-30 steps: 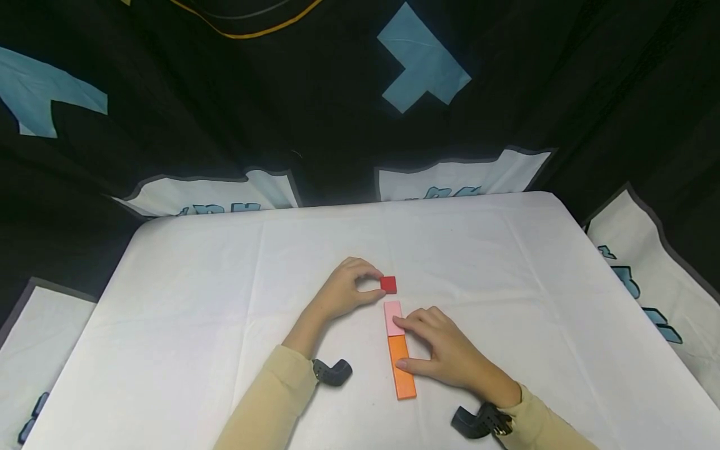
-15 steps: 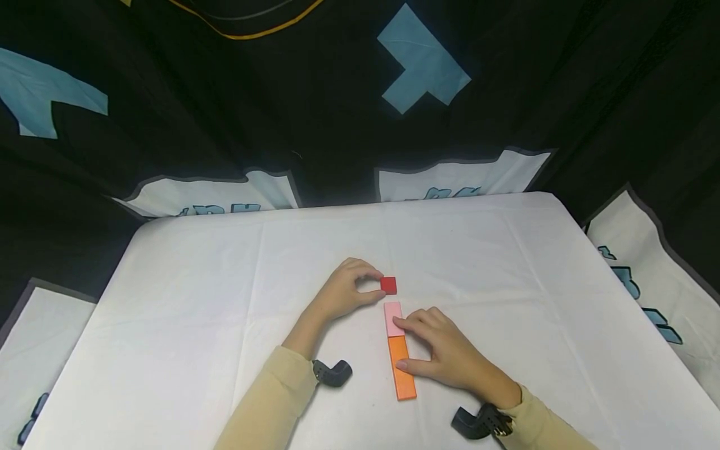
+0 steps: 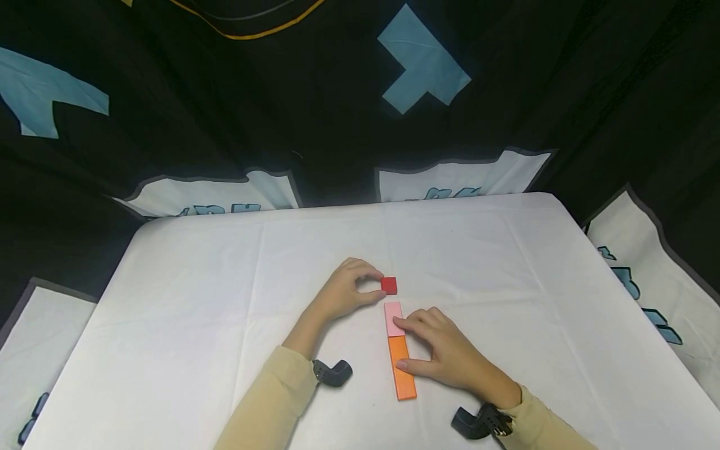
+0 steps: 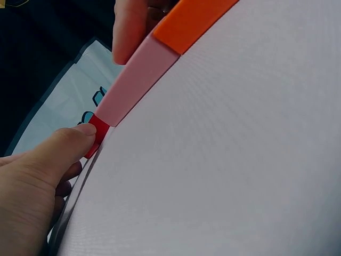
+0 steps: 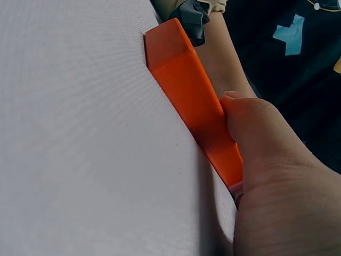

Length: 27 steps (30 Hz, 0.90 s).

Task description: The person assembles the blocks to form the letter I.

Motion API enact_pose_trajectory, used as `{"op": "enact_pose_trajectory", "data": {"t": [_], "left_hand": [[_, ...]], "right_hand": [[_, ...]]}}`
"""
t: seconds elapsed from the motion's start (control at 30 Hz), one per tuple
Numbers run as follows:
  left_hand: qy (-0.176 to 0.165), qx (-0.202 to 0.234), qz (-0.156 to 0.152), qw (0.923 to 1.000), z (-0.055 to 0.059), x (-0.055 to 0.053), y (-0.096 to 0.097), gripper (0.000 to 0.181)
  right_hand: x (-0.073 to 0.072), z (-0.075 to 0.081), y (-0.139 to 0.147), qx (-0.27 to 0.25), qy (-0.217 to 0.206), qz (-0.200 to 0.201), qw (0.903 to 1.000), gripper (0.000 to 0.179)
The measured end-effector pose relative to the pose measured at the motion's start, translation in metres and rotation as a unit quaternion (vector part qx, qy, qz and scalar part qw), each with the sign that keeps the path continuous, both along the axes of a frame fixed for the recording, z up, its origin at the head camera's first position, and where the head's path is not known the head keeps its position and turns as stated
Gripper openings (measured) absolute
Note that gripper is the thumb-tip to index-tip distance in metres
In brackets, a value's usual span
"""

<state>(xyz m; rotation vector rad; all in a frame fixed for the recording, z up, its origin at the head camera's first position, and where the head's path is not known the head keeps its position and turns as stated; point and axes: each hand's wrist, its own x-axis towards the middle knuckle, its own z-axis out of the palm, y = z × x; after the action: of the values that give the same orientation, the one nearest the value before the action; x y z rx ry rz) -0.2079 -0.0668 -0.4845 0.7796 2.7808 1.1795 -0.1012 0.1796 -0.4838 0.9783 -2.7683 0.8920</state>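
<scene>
A small red block [image 3: 389, 285] lies at the far end of a row of blocks, with a gap before the pink block [image 3: 390, 309]. My left hand [image 3: 344, 289] pinches the red block at its left corners between thumb and index finger. In the left wrist view its thumb [image 4: 64, 146] lies against that block. Pink meets the longer orange block [image 3: 402, 381] end to end. From the right, my right hand [image 3: 444, 350] rests its index fingertip on the pink block and its thumb on the orange one. The right wrist view shows this thumb [image 5: 256, 120] along the top of the orange block.
The blocks lie on a white cloth-covered table [image 3: 185, 312]. Dark curtains [image 3: 281, 112] with light blue patches hang behind and beside it. A black wrist mount [image 3: 333, 373] sits at the left cuff, another black mount [image 3: 475, 423] at the right cuff.
</scene>
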Motion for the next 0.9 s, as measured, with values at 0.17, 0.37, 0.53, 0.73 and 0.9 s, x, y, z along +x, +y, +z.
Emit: {"op": "enact_pose_trajectory", "data": {"t": [0.17, 0.37, 0.53, 0.73, 0.9], "left_hand": [[0.0, 0.001, 0.0, 1.0, 0.0004, 0.0003, -0.0003, 0.032], [0.002, 0.002, -0.001, 1.0, 0.0002, 0.0003, 0.0, 0.032], [0.001, 0.002, -0.003, 1.0, 0.0013, 0.0006, 0.0001, 0.032], [-0.001, -0.003, -0.001, 1.0, 0.0019, 0.0011, 0.0001, 0.033], [-0.001, -0.002, 0.001, 1.0, 0.001, 0.0008, 0.0, 0.032]], "right_hand": [[0.0, -0.0001, 0.0, 0.0, 0.0, 0.001, 1.0, 0.066], [0.0002, 0.0007, -0.0001, -0.001, -0.002, 0.0, 1.0, 0.066], [0.0002, 0.0011, -0.0001, 0.001, -0.006, -0.001, 1.0, 0.066], [-0.0001, 0.0004, -0.0001, 0.002, -0.004, -0.002, 1.0, 0.066], [-0.0002, -0.0002, -0.0002, 0.001, 0.0, -0.001, 1.0, 0.066]]}}
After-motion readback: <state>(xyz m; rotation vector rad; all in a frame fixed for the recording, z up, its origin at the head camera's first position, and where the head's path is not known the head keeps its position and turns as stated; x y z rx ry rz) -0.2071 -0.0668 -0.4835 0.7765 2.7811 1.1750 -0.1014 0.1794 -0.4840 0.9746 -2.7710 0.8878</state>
